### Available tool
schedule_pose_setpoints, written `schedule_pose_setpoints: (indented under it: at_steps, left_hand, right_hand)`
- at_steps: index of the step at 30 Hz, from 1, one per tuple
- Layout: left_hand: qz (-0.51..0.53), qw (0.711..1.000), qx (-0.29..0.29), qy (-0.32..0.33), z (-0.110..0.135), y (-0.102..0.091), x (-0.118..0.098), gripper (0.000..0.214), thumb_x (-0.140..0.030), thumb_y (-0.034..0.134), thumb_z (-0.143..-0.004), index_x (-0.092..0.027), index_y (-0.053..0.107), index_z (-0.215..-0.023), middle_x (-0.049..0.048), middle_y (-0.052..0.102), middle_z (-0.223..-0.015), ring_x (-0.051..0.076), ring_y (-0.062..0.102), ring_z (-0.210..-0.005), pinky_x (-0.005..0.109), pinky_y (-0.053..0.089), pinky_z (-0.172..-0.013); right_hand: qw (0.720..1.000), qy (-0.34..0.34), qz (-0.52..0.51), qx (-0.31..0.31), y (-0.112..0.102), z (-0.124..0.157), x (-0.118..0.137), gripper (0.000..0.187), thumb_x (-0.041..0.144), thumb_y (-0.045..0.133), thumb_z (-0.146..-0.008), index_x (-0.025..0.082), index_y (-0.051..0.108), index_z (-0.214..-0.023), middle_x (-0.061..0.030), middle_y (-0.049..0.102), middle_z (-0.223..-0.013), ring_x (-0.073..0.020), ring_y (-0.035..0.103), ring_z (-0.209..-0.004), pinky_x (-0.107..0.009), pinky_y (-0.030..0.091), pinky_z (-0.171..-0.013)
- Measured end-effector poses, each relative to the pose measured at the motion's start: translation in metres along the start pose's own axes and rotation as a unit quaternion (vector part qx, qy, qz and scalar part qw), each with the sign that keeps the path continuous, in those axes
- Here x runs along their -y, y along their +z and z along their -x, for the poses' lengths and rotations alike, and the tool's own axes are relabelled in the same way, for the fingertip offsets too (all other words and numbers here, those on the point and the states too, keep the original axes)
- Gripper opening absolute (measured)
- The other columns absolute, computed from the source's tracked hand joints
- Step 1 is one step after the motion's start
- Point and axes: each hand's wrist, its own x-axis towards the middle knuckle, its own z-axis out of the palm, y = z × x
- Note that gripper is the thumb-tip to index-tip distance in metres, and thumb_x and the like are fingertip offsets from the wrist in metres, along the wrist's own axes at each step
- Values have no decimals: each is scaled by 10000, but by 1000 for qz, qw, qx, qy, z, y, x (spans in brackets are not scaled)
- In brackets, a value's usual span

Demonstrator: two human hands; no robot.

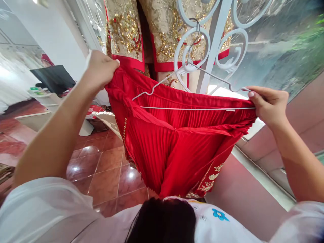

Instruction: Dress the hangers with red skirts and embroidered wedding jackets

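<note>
My left hand (103, 70) gripping red skirt (149, 148), right hand (272, 104) pinching skirt edge and wire hanger (197, 108), scrollwork (212, 47) and sequined garments (126, 32) beyond, hanger's left end hidden by fabric.

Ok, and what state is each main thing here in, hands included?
Red pleated garment: held up, waist spread open.
Wire hanger: inside the open waist, hook upward; whether hooked on is unclear.
Left hand: closed on one end of the waist.
Right hand: closed at the other end, on the hanger's tip.
Embroidered garments: hanging behind.
White scrollwork: partly hidden.
Monitor: standing, dark.
</note>
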Motion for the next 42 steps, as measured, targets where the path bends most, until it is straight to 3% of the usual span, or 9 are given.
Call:
schedule_pose_setpoints:
  at_steps: [4, 9, 16, 20, 26, 31, 37, 40, 42]
  left_hand:
    - [-84, 987, -35, 134, 67, 6, -39, 376, -287, 419, -844, -129, 336, -512, -28, 244, -565, 88, 498, -645, 315, 418, -767]
    - [-232, 951, 79, 189, 121, 47, -26, 240, -302, 455, -850, -164, 542, -674, 28, 464, -561, 196, 535, -591, 329, 402, -638]
    - [-171, 919, 8, 356, 134, 136, -46, 361, -412, 438, -896, -153, 570, -1111, 155, 614, -1014, 304, 541, -946, 412, 365, -793]
    - [-114, 897, 40, 425, 136, 186, -60, 332, -332, 343, -948, -162, 575, -1115, 105, 641, -929, 240, 552, -855, 354, 345, -736]
    - [-57, 890, 15, 453, 136, 204, -52, 319, -239, 321, -956, -192, 631, -1015, 64, 652, -784, 193, 566, -726, 320, 337, -664]
    - [-112, 893, 34, 435, 134, 215, -51, 264, -160, 394, -911, -190, 634, -1018, 57, 645, -762, 201, 579, -727, 323, 342, -644]
    - [-147, 896, 34, 418, 130, 211, -56, 262, -109, 412, -877, -173, 638, -993, 68, 645, -784, 217, 583, -745, 330, 346, -648]
    - [-137, 899, 35, 415, 131, 208, -60, 279, -113, 408, -879, -172, 637, -1028, 79, 650, -810, 219, 583, -748, 330, 354, -657]
    - [-128, 900, 34, 415, 133, 207, -62, 297, -128, 390, -895, -165, 633, -1062, 85, 651, -807, 221, 583, -743, 332, 362, -664]
  right_hand:
    - [999, 44, -5, 7, 9, 7, 3, 282, 358, 600, -797, 152, 746, -921, -80, 666, -720, -86, 426, -531, -254, 332, -519]
    - [998, 60, -25, 22, 19, 2, -1, 252, 288, 559, -826, 120, 726, -912, -36, 597, -622, -71, 397, -504, -233, 333, -517]
    - [995, 75, 2, 66, 16, -6, -5, 382, 488, 528, -846, 156, 707, -906, 3, 567, -644, -79, 461, -547, -214, 357, -548]
    - [981, 149, 0, 127, -2, -10, -5, 629, 660, 380, -855, 124, 677, -997, 17, 532, -559, -73, 463, -507, -194, 350, -516]
    - [925, 292, -51, 236, -29, -25, -22, 779, 687, 322, -859, 2, 597, -1109, 2, 563, -504, -50, 394, -434, -178, 346, -467]
    - [939, 218, -36, 263, -42, -73, -3, 555, 407, 711, -729, 55, 601, -1145, 29, 605, -570, -47, 484, -472, -177, 399, -499]
    - [961, 5, 180, 208, -38, -126, 77, 235, 247, 726, -712, 115, 696, -905, -5, 609, -667, -98, 561, -621, -283, 504, -661]
    - [907, -107, 372, 165, -10, -98, 104, 185, 270, 626, -801, 140, 696, -913, -53, 619, -715, -168, 582, -704, -356, 492, -735]
    - [862, -91, 470, 165, 13, -60, 110, 248, 218, 489, -868, 113, 665, -1007, -102, 638, -757, -213, 606, -721, -365, 474, -679]
